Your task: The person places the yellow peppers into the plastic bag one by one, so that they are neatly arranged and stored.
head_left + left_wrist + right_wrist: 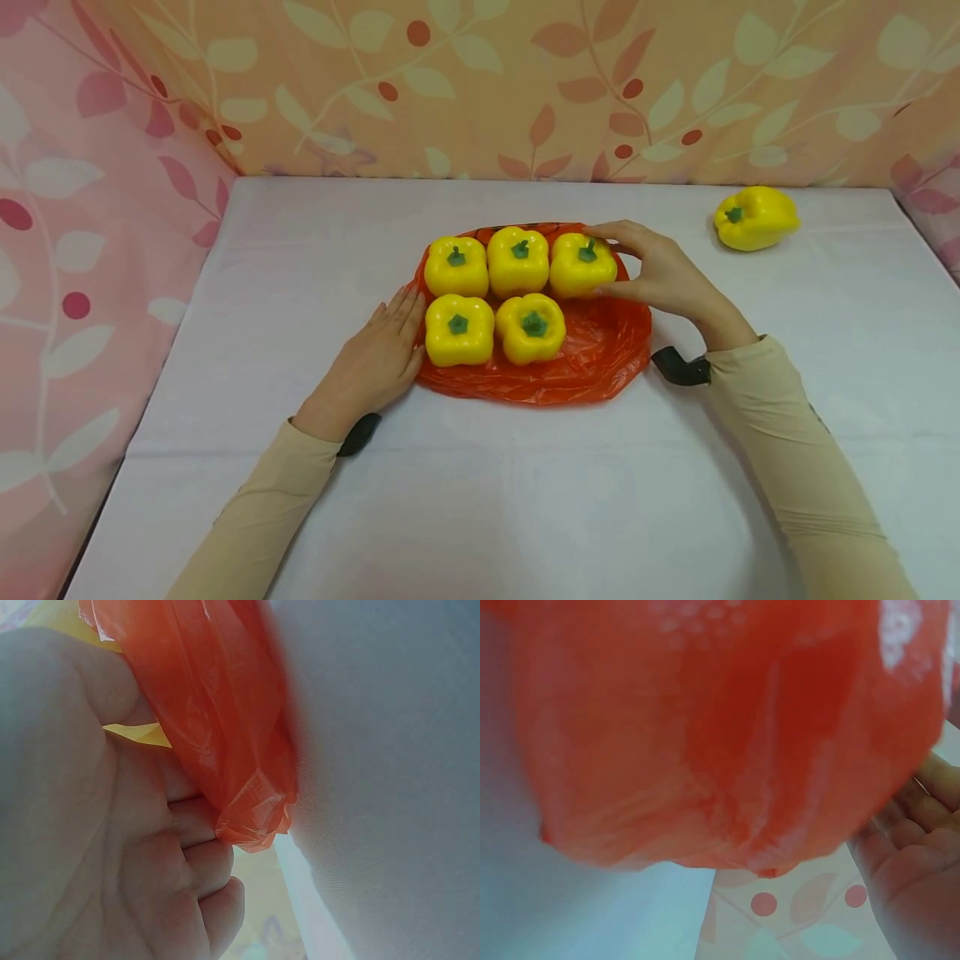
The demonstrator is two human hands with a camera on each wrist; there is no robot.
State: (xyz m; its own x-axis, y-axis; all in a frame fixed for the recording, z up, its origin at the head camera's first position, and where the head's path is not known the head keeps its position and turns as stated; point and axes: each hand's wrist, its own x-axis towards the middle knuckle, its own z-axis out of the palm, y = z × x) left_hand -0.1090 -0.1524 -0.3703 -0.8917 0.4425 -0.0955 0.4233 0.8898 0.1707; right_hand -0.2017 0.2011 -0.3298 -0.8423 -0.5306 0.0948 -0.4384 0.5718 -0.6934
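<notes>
Several yellow bell peppers with green stems sit in two rows in an open red plastic bag (592,333). My left hand (378,354) presses with fairly straight fingers against the bag's left side, beside the lower left pepper (459,342). In the left wrist view, those fingers (202,862) lie along the crinkled red plastic. With thumb and fingers on either side, my right hand (663,271) grips the upper right pepper (573,279) inside the bag. The bag wall (705,750) hides much of that grip in the right wrist view.
One more yellow bell pepper (761,218) lies on its side near the table's back right corner. A white cloth covers the table (487,500). Patterned curtains (480,92) hang along the back and sides.
</notes>
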